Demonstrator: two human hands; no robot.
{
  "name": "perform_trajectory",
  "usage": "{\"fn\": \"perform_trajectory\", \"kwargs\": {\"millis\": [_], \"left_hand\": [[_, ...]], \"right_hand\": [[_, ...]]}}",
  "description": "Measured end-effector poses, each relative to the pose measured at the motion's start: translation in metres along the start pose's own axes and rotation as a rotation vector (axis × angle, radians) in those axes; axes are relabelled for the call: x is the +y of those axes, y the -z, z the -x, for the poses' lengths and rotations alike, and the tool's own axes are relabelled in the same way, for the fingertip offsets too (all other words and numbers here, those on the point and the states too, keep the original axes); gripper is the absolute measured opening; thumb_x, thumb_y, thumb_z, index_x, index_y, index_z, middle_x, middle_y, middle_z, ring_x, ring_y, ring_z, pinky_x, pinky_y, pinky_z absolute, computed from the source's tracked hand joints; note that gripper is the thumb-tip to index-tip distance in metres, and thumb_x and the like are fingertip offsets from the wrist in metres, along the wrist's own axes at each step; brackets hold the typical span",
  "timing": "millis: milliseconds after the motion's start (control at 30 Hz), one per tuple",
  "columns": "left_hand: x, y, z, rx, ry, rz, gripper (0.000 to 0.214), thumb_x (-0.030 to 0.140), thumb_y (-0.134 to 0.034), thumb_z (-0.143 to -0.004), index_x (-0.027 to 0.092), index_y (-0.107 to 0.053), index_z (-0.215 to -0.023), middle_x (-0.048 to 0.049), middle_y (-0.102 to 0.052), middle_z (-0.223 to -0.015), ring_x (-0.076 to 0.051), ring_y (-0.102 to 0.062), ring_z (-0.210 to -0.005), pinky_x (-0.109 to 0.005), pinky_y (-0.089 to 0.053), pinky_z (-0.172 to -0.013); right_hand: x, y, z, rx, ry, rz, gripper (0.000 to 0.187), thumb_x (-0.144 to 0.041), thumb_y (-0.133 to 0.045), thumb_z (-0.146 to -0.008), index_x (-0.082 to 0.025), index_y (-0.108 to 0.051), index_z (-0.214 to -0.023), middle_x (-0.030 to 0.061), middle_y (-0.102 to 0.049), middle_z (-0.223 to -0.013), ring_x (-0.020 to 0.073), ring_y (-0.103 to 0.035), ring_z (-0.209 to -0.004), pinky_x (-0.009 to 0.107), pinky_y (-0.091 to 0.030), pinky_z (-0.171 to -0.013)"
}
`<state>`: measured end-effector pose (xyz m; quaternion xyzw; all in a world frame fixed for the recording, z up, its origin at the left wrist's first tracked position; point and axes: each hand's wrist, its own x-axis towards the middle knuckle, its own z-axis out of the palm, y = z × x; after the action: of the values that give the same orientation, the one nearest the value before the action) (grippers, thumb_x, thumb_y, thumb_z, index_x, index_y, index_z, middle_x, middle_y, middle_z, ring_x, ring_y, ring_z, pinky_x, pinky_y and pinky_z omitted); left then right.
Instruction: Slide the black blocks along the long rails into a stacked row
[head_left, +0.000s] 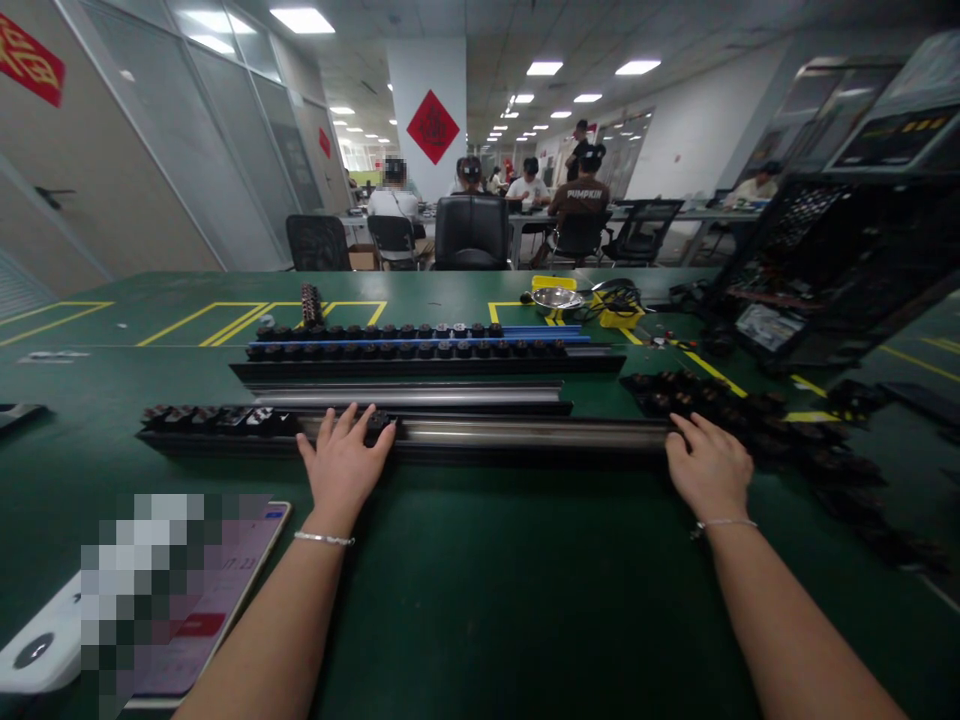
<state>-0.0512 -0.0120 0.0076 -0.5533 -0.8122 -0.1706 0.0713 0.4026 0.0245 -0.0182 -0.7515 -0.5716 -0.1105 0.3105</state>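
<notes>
A long black and silver rail [510, 433] lies across the green table in front of me, with several small black rollers [202, 417] seated along its left end. My left hand [343, 462] rests on the rail near those rollers, fingers stretched out flat over one of them. My right hand [706, 462] lies at the rail's right end with fingers curled down, beside a pile of loose black rollers [757, 425]. Whether the right hand holds a piece is hidden.
Two more rails [420, 350] filled with rollers lie further back. A phone [180, 600] sits at the near left. A metal bowl [556, 298] and yellow box [621, 316] stand behind; a black crate [832, 260] is at right. People sit at desks beyond.
</notes>
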Motion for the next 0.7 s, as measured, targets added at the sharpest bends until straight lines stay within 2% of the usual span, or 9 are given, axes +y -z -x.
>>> {"fn": "perform_trajectory", "kwargs": {"millis": [333, 533, 700], "left_hand": [[-0.001, -0.002, 0.001, 0.035, -0.039, -0.009, 0.056, 0.057, -0.033, -0.087, 0.028, -0.05, -0.132, -0.0036, -0.044, -0.145, -0.03, -0.033, -0.135, -0.064, -0.013, -0.11], [0.0, 0.0, 0.001, 0.023, -0.035, -0.017, 0.056, 0.056, -0.032, -0.088, 0.028, -0.048, -0.134, -0.0019, -0.042, -0.146, -0.028, -0.031, -0.136, -0.064, -0.012, -0.11], [0.005, 0.0, 0.004, 0.012, -0.07, -0.034, 0.055, 0.054, -0.031, -0.089, 0.028, -0.048, -0.134, -0.0017, -0.042, -0.146, -0.027, -0.032, -0.136, -0.061, -0.013, -0.112]], "right_hand": [[-0.005, 0.001, 0.002, -0.003, -0.035, 0.031, 0.046, -0.039, -0.035, -0.086, -0.022, -0.067, -0.115, 0.0099, -0.057, -0.128, 0.0327, -0.046, -0.119, 0.057, -0.032, -0.099], [0.001, -0.006, 0.002, 0.049, 0.05, -0.017, 0.046, -0.036, -0.037, -0.085, -0.019, -0.066, -0.116, 0.0128, -0.058, -0.126, 0.0328, -0.047, -0.117, 0.056, -0.035, -0.097], [0.005, -0.008, 0.001, 0.034, 0.061, -0.011, 0.046, -0.036, -0.037, -0.086, -0.017, -0.066, -0.116, 0.0138, -0.058, -0.126, 0.0333, -0.047, -0.117, 0.056, -0.036, -0.098]]}}
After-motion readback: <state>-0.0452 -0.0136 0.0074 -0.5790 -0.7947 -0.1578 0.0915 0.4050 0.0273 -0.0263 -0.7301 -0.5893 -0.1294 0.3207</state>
